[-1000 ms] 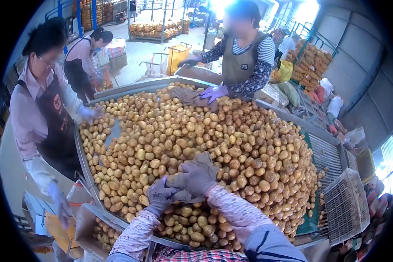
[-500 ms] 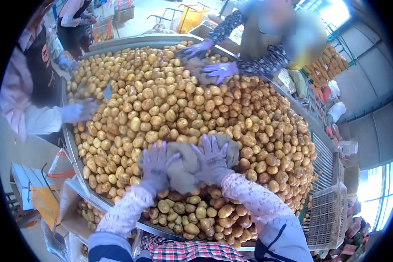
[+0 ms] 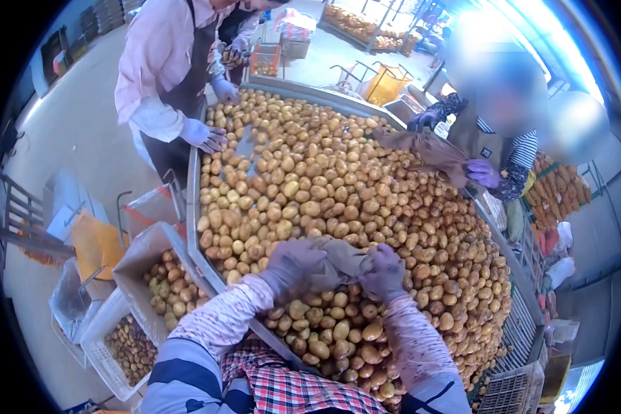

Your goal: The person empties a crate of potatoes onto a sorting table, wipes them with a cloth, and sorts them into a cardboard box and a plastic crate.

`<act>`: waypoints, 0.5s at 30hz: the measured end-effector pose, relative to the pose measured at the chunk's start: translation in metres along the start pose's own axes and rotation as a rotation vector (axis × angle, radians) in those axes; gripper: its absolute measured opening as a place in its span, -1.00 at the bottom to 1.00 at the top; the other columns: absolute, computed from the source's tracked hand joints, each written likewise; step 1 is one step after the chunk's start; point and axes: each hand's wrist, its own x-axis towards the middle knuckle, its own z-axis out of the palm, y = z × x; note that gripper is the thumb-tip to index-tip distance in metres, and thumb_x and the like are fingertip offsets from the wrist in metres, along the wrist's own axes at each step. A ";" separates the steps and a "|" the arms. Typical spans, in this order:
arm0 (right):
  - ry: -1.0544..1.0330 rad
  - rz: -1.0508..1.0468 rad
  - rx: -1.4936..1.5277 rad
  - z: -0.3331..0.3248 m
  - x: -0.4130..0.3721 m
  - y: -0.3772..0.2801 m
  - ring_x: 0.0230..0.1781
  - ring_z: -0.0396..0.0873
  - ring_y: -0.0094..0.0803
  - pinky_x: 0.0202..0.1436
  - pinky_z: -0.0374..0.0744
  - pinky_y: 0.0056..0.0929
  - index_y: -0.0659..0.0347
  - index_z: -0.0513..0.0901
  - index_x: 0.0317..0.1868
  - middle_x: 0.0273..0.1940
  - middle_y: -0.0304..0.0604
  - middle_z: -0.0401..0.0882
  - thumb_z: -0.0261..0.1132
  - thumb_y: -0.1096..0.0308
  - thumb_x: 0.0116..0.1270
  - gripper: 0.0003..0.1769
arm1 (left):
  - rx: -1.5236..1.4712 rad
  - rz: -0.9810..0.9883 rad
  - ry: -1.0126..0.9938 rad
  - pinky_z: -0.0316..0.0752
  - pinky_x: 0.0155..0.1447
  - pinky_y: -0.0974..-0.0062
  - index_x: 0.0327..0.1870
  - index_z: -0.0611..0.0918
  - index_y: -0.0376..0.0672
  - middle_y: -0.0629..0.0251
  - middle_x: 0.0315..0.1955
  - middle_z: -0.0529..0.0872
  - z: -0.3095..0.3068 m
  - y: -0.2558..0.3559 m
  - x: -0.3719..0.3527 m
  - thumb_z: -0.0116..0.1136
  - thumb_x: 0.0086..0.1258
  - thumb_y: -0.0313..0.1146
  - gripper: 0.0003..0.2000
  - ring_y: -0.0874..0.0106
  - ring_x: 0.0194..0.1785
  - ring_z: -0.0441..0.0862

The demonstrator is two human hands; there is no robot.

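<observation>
The left hand (image 3: 290, 265) and right hand (image 3: 385, 272) have their fingers (image 3: 314, 255) curled closed, gripping opposite ends of a grey-brown cloth (image 3: 339, 263) bunched over the heaped potatoes (image 3: 310, 207).

Rumpled grey-brown cloth (image 3: 337, 265), bunched in folds, over the near side of heaped yellow-brown potatoes (image 3: 338, 200).

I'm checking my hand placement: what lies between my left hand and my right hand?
In the head view, a crumpled grey-brown cloth lies between your left hand and right hand, over the potatoes.
</observation>
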 end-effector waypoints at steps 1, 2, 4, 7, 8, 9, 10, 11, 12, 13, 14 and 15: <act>-0.186 0.057 0.128 -0.027 0.009 -0.006 0.05 0.55 -0.08 0.13 0.54 -0.28 0.20 0.66 -0.20 0.03 -0.06 0.55 0.52 0.24 -0.06 -0.61 | -0.108 -0.031 0.053 0.52 -0.03 0.32 0.05 0.71 0.20 0.31 -0.20 0.71 -0.003 -0.011 -0.012 0.26 0.27 -0.23 -0.70 0.27 -0.16 0.64; -0.144 0.221 0.344 -0.030 0.009 0.002 0.06 0.55 -0.11 0.16 0.54 -0.28 0.22 0.66 -0.19 0.04 -0.07 0.55 0.57 0.29 -0.11 -0.57 | -0.213 -0.061 0.112 0.52 -0.02 0.32 0.04 0.72 0.19 0.30 -0.18 0.72 -0.005 -0.023 -0.020 0.29 0.23 -0.25 -0.68 0.26 -0.15 0.64; -0.027 0.382 0.654 -0.038 0.019 0.003 0.10 0.53 -0.19 0.22 0.51 -0.28 0.26 0.67 -0.16 0.07 -0.06 0.55 0.66 0.37 -0.21 -0.47 | -0.399 -0.106 0.301 0.52 0.03 0.33 -0.02 0.76 0.09 0.33 -0.16 0.72 -0.011 -0.041 -0.035 0.36 0.13 -0.27 -0.67 0.25 -0.09 0.65; 0.048 0.087 0.633 -0.079 0.034 -0.036 0.23 0.40 -0.05 0.31 0.40 -0.08 0.20 0.64 -0.03 0.13 0.00 0.47 0.62 0.18 -0.14 -0.38 | -0.372 -0.176 0.430 0.48 0.15 0.26 0.08 0.71 0.12 0.24 -0.04 0.68 -0.038 -0.054 -0.073 0.24 0.10 -0.40 -0.56 0.17 0.10 0.57; 0.074 -0.026 0.479 -0.082 0.037 -0.054 0.29 0.34 0.00 0.35 0.35 -0.02 0.19 0.58 0.09 0.19 0.03 0.42 0.59 0.14 -0.09 -0.30 | -0.272 -0.241 0.437 0.41 0.23 0.20 0.15 0.67 0.10 0.15 0.05 0.62 -0.042 -0.058 -0.086 0.27 0.09 -0.34 -0.51 0.09 0.18 0.51; 0.101 -0.141 0.324 -0.078 0.041 -0.076 0.35 0.28 0.05 0.39 0.30 0.05 0.18 0.52 0.20 0.24 0.07 0.37 0.56 0.10 -0.04 -0.23 | -0.168 -0.303 0.446 0.34 0.32 0.14 0.23 0.62 0.08 0.07 0.15 0.56 -0.045 -0.063 -0.099 0.30 0.07 -0.29 -0.44 0.02 0.25 0.45; 0.129 -0.256 0.170 -0.071 0.047 -0.101 0.40 0.21 0.10 0.44 0.24 0.11 0.17 0.45 0.31 0.29 0.11 0.32 0.54 0.06 0.00 -0.15 | -0.060 -0.364 0.457 0.28 0.40 0.08 0.30 0.57 0.06 -0.02 0.24 0.50 -0.045 -0.069 -0.106 0.33 0.05 -0.23 -0.36 -0.05 0.32 0.39; -0.041 -0.203 0.097 -0.062 0.053 -0.132 0.45 0.10 0.22 0.41 0.18 0.26 0.10 0.43 0.35 0.35 0.19 0.23 0.48 -0.04 0.04 -0.12 | -0.013 -0.439 0.387 0.14 0.46 0.03 0.37 0.48 0.06 -0.09 0.31 0.39 -0.042 -0.075 -0.108 0.34 0.04 -0.18 -0.28 -0.10 0.39 0.28; -0.212 -0.152 0.025 -0.048 0.059 -0.161 0.49 -0.01 0.33 0.39 0.11 0.41 0.03 0.40 0.40 0.42 0.27 0.14 0.43 -0.15 0.07 -0.10 | 0.035 -0.515 0.317 0.01 0.51 -0.03 0.43 0.39 0.06 -0.16 0.38 0.27 -0.037 -0.082 -0.107 0.35 0.04 -0.12 -0.20 -0.15 0.45 0.16; -0.332 -0.198 0.046 -0.007 0.055 -0.171 0.51 -0.10 0.38 0.35 0.07 0.50 -0.02 0.41 0.41 0.46 0.25 0.09 0.38 -0.19 0.11 -0.13 | 0.082 -0.593 0.248 -0.13 0.57 -0.08 0.50 0.31 0.06 -0.23 0.45 0.16 -0.030 -0.092 -0.107 0.35 0.04 -0.06 -0.12 -0.21 0.52 0.05; -0.454 -0.244 0.067 0.041 0.052 -0.174 0.53 -0.19 0.43 0.31 0.02 0.59 -0.07 0.42 0.41 0.51 0.23 0.03 0.33 -0.23 0.15 -0.16 | 0.034 -0.699 0.045 -0.37 0.59 -0.10 0.58 0.11 0.06 -0.25 0.52 -0.07 -0.009 -0.112 -0.105 0.27 0.14 0.04 -0.06 -0.17 0.60 -0.20; -0.417 -0.230 0.057 0.070 0.063 -0.180 0.54 -0.19 0.41 0.31 0.02 0.60 -0.09 0.41 0.42 0.51 0.20 0.03 0.29 -0.25 0.18 -0.17 | 0.086 -0.696 0.009 -0.36 0.59 -0.10 0.58 0.12 0.05 -0.25 0.53 -0.08 0.004 -0.126 -0.098 0.23 0.18 0.05 -0.09 -0.17 0.60 -0.21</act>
